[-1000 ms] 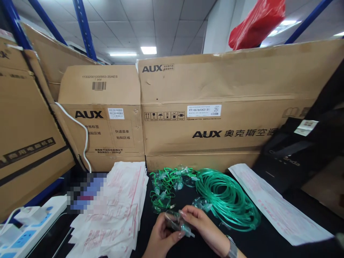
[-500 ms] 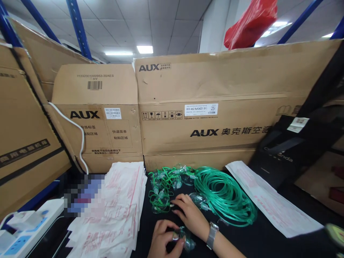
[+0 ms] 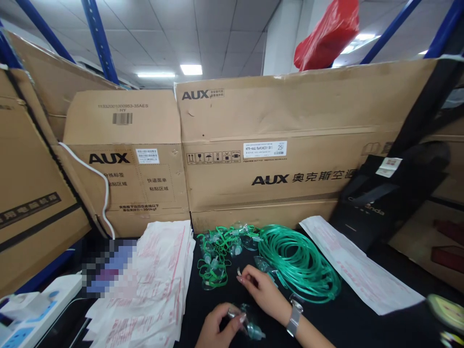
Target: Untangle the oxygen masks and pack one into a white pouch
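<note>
My left hand point(image 3: 221, 325) is at the bottom centre, its thumb and fingers closed on a clear greenish oxygen mask point(image 3: 254, 330). Just above and to its right, my right hand point(image 3: 261, 292), with a watch on the wrist, pinches a small pale strip point(image 3: 238, 271) whose exact kind I cannot make out. Beyond the hands lies a tangle of clear masks with green elastic straps point(image 3: 213, 276). Right of that pile rests a big coil of green tubing point(image 3: 308, 275), and another clear mask point(image 3: 264, 264) sits at its left side, partly behind my right hand.
Printed white paper bags point(image 3: 152, 290) are stacked on the left, beside a white power strip point(image 3: 43, 309). One more white bag point(image 3: 358, 266) lies on the right. Cardboard boxes point(image 3: 221, 193) wall off the back, and a black bag point(image 3: 369, 208) leans at the right.
My right hand has drawn back from the strapped mask pile, bringing the small pale strip with it. The mask in my left hand has turned slightly. The view has shifted a little.
</note>
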A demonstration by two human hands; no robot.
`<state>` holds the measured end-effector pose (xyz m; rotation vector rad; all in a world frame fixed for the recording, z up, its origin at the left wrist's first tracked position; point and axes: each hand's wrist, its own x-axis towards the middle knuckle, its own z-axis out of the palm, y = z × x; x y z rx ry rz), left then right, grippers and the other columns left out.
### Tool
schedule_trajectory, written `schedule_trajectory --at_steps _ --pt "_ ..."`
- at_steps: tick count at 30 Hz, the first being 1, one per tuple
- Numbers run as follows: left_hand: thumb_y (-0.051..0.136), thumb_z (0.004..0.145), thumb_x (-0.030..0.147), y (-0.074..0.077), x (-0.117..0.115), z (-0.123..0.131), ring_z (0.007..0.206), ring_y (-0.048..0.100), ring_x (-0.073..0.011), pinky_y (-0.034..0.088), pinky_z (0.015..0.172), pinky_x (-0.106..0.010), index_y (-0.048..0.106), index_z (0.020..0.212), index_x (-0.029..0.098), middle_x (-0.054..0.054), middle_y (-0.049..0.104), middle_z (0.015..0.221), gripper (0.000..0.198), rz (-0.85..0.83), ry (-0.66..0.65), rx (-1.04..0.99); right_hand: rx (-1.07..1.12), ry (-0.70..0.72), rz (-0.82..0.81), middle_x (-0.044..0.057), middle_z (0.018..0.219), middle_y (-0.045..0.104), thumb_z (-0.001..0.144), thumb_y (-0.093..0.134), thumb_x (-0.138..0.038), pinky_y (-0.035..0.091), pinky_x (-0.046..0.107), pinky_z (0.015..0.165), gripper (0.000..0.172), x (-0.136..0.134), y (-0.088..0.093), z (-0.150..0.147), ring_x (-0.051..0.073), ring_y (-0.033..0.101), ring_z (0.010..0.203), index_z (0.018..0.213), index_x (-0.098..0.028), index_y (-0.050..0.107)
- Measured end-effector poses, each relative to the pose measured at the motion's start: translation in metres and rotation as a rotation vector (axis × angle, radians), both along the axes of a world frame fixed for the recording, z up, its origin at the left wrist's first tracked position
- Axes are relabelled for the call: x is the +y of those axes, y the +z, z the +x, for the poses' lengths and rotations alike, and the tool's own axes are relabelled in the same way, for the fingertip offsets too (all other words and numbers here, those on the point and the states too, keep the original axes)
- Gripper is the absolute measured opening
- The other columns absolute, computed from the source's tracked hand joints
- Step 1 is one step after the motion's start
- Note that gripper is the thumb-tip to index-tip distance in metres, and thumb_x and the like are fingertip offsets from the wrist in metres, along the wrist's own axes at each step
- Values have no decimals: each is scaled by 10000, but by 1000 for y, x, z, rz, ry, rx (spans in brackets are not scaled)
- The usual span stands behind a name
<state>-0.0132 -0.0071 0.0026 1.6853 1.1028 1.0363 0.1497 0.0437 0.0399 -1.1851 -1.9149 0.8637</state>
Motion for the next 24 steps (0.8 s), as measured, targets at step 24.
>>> schedule_trajectory --at_steps 24 --pt "676 705 260 196 -6 12 894 634 -220 437 826 -298 696 874 164 -70 739 858 195 -132 52 -793 554 325 247 28 785 637 771 633 -156 465 303 722 69 -51 188 5 164 586 786 753 -211 670"
